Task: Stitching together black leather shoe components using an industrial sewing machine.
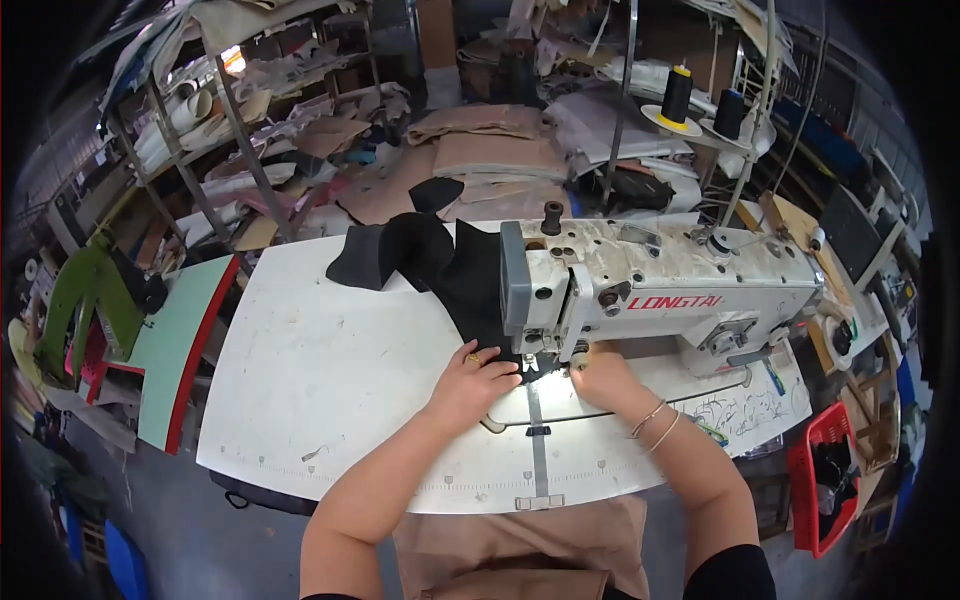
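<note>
A white sewing machine [660, 275] stands on the white table, its presser foot [530, 364] lit from above. Black fabric [470, 290] runs under the foot and trails back and left over the table's far edge. My left hand [470, 382], with a ring on one finger, lies with fingers stretched out on the fabric, left of the foot. To the right of the foot, my right hand [603, 378] is closed with its thumb at the fabric's edge; the machine head partly hides its fingers. Two thin bracelets [655, 424] circle my right wrist.
The white tabletop [320, 370] spreads widely to the left. Thread cones [677, 95] stand on a rack behind the machine. A red basket [822, 480] is at the right, a green board with red edge [190, 340] at the left. Stacked brown material [485, 155] lies beyond the table.
</note>
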A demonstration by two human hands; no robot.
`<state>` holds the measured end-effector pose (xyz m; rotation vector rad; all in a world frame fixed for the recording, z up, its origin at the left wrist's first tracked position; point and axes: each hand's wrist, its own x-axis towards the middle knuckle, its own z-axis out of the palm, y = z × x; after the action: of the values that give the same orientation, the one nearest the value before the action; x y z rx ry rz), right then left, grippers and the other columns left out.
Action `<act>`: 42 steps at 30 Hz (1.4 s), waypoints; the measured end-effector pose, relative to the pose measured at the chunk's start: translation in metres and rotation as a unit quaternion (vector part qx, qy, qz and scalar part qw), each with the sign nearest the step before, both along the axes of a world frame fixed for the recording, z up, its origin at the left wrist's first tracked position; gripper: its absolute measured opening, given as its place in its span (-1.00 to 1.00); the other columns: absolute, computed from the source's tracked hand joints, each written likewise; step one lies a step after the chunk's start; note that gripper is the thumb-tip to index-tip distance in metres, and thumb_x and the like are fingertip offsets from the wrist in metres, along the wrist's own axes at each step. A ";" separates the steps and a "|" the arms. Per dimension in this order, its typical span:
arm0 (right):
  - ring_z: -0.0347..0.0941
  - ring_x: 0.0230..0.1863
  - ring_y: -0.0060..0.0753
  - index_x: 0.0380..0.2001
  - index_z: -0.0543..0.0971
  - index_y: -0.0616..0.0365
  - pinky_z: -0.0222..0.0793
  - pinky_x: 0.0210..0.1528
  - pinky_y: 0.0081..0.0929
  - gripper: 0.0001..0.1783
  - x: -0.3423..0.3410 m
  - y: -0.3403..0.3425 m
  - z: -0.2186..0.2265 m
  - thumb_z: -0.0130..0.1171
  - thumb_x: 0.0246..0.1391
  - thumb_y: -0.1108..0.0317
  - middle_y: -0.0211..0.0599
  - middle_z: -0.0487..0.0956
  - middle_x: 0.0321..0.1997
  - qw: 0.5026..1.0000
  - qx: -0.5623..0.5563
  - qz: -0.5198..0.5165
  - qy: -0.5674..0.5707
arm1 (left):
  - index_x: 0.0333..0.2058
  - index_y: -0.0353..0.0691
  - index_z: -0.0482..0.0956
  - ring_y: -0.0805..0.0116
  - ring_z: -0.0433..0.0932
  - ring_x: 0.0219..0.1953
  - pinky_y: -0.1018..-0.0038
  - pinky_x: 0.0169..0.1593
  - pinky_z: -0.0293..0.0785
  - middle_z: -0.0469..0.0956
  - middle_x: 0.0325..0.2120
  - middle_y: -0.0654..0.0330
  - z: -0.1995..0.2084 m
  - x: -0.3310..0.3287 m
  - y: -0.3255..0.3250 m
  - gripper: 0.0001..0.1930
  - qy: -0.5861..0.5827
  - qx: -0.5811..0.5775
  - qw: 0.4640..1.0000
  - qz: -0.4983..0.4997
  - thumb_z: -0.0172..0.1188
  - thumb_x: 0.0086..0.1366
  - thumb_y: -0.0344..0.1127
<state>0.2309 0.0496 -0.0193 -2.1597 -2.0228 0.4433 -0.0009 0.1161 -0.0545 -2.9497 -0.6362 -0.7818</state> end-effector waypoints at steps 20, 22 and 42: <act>0.45 -0.16 0.09 -0.24 0.52 0.24 0.35 -0.07 -0.12 -0.73 0.025 0.036 -0.008 0.07 -0.03 0.36 -0.04 0.54 -0.23 0.981 0.176 -0.070 -0.034 | -0.22 0.08 0.62 0.29 0.38 0.10 0.15 0.29 0.03 0.54 -0.08 0.41 -0.005 0.011 0.006 -0.72 -0.001 -0.064 0.998 0.023 0.04 0.12 -0.39; 0.46 -0.16 0.08 -0.24 0.52 0.24 0.35 -0.06 -0.13 -0.74 0.029 0.009 -0.014 0.08 -0.03 0.37 -0.05 0.55 -0.24 0.987 0.137 -0.084 -0.026 | -0.21 0.07 0.61 0.28 0.38 0.11 0.16 0.29 0.03 0.54 -0.08 0.41 -0.005 0.011 0.007 -0.72 0.000 -0.062 0.998 0.022 0.03 0.13 -0.39; 0.24 0.21 0.10 0.14 0.30 0.33 0.07 0.27 -0.27 -0.46 0.143 -0.165 -0.026 0.05 0.10 0.34 0.13 0.29 0.22 0.911 0.313 -0.270 0.000 | -0.11 0.02 0.56 0.21 0.33 0.14 0.18 0.25 0.11 0.49 0.00 0.38 -0.011 0.001 0.012 -0.65 -0.005 -0.069 0.997 0.026 -0.01 0.14 -0.44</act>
<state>0.3741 -0.1150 -0.0448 -2.1263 -1.2160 -0.2516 0.0001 0.1277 -0.0650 -3.0387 -0.7950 -0.7800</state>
